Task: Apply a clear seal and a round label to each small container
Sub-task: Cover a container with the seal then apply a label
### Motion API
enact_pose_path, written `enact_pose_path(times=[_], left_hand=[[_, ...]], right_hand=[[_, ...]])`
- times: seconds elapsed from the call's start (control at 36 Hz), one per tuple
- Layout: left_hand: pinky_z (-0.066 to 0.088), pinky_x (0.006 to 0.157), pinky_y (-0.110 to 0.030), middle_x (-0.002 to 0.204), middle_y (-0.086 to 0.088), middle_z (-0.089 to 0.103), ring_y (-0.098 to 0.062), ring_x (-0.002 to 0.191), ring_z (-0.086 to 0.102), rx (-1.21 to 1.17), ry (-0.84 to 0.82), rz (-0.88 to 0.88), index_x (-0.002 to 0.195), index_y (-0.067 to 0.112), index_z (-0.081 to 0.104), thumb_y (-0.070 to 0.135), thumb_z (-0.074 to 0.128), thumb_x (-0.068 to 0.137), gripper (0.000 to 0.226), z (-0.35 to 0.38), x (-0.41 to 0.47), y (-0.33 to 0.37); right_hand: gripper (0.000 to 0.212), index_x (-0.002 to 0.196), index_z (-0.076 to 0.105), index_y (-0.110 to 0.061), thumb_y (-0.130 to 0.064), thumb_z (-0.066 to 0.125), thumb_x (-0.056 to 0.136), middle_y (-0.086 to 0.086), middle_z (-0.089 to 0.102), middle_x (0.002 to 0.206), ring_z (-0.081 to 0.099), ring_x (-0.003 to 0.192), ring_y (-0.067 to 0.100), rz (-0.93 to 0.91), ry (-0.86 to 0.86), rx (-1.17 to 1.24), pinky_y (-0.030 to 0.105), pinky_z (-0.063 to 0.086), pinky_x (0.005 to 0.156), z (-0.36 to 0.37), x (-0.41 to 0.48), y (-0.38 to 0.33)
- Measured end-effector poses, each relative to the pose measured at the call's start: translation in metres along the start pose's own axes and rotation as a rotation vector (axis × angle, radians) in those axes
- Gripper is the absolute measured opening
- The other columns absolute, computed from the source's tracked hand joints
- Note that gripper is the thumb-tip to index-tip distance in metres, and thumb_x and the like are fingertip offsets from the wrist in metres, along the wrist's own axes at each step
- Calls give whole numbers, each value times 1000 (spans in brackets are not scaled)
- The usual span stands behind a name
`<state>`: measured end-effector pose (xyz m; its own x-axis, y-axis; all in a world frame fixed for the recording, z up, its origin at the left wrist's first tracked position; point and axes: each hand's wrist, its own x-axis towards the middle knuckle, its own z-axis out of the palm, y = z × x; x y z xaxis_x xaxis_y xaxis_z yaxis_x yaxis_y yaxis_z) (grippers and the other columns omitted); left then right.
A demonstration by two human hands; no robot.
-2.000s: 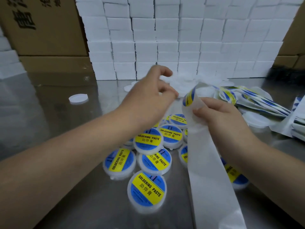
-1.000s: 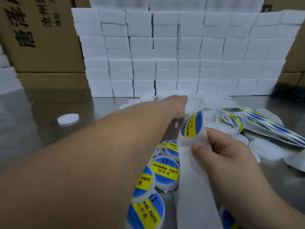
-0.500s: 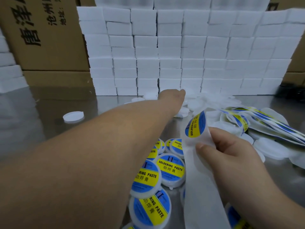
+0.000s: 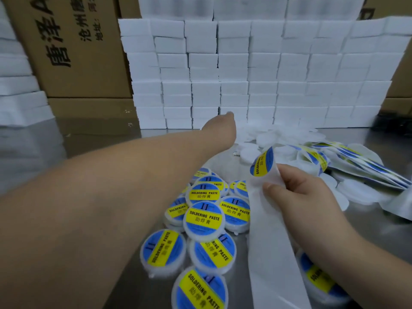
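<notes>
Your right hand (image 4: 296, 192) pinches the strip (image 4: 272, 241), and its half-peeled label (image 4: 262, 161) may crease while your left hand (image 4: 223, 126), fingers hidden, reaches out.

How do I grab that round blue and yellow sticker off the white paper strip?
Pinch the round blue-and-yellow label by its top edge, coming from above. The white backing strip bends away there in the right hand, so that edge probably stands free.
</notes>
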<state>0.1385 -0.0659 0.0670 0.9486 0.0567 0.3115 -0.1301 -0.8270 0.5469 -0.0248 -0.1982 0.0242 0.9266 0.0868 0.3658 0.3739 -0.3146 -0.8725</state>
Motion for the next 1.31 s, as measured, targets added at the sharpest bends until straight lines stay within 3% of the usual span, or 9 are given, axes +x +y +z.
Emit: enact_pose_path(times=[0.08,0.22,0.33,0.42,0.61,0.72,0.92,1.11,1.31], left_hand=[[41,60,-26,112,-3,46,-20,80,50,-146,-27,66,142,27,27,4,34,88,58,-16,-24,4],[27,50,-27,93,-3,50,-13,55,43,-310,58,160,81,36,46,32,45,86,7,-36,-87,11],[35,48,-20,76,3,42,-7,50,39,-475,-21,187,68,31,46,36,45,89,21,-42,-135,13],[31,47,-15,76,4,47,-3,54,39,-562,-44,165,68,25,52,20,46,88,22,-40,-155,9],[36,49,-12,73,9,48,6,51,47,-591,83,121,71,35,57,14,42,85,30,-36,-166,-2],[37,71,-8,87,16,53,10,86,46,-321,96,214,72,48,50,38,53,73,10,-33,-169,-7],[28,73,2,90,29,41,24,84,38,-206,162,354,98,40,62,43,60,75,23,-29,-169,-9],[32,71,-14,98,17,42,-1,96,43,-71,221,415,105,28,67,39,65,77,30,-34,-171,-5],[43,71,-32,107,-5,59,-25,89,60,75,261,462,86,17,72,38,75,71,26,-40,-172,-4]], right_hand=[[9,87,57,-4,-7,49,85,29,57,83,48,62,18,-7,19,-21,53,50,63,-1,2,0],[12,87,59,-6,-6,48,85,28,58,84,47,63,18,-38,24,-13,43,47,62,0,1,1],[11,78,56,-4,-5,47,84,23,47,65,39,57,14,-89,28,12,30,34,57,0,-2,0],[27,58,46,-15,-4,48,83,-5,30,48,26,45,6,-131,54,-9,20,26,44,1,-2,1],[51,50,55,-38,-5,49,88,-12,34,39,28,38,3,-140,47,3,10,22,37,1,-1,-1],[32,64,61,-30,-9,51,86,-6,38,48,31,44,4,-162,29,-4,14,27,40,2,0,0],[14,76,64,-13,-12,54,85,21,53,70,43,57,13,-181,6,25,26,35,51,1,-1,0],[41,59,59,-29,0,51,85,-14,54,62,48,59,-4,-233,-16,-2,6,34,55,1,1,-1],[24,68,61,-6,7,50,85,1,49,65,46,66,3,-310,-72,-149,11,34,58,0,0,2]])
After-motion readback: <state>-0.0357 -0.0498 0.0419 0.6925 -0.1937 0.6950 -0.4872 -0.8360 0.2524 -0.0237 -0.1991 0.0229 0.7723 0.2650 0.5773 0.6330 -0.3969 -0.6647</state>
